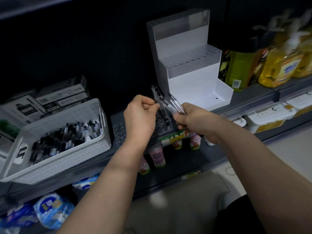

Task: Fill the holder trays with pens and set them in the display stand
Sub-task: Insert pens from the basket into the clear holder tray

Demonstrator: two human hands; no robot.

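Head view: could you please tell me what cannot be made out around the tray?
Head view, tray: left hand covers its middle; filled holes uncountable.
Head view, pens in right hand: overlapping, blurred; count unclear.
Head view, shelf label: too small and blurred to read.

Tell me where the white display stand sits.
Head view, upper centre-right: the display stand stands on the shelf, between the pen basket and the yellow bottles.

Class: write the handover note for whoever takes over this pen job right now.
Left hand pinches one pen over the holder tray.
Right hand grips a bunch of pens.
Done: a few pens stand in the tray; most holes are empty.
Spare pens lie in the white basket.
The display stand has an empty tray on its middle step.
Left: fill this tray, set it in the stand.
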